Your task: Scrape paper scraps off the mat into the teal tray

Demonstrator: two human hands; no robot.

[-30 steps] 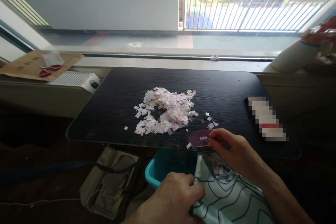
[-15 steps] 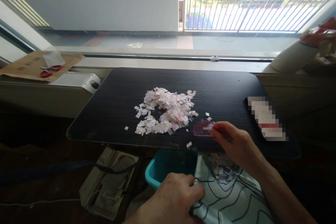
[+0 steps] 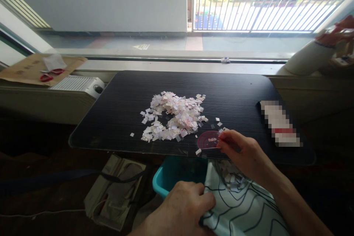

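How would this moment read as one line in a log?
left hand: grips cloth | right hand: holds pink plastic at table's near edge | scraps: heaped mid-table | tub: below near edge

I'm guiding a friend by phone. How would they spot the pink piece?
Find the black table, then the right hand near its front edge. That hand holds the pink piece, front right of the paper pile. Flat, see-through and round-edged, it is far bigger than the paper squares nearby.
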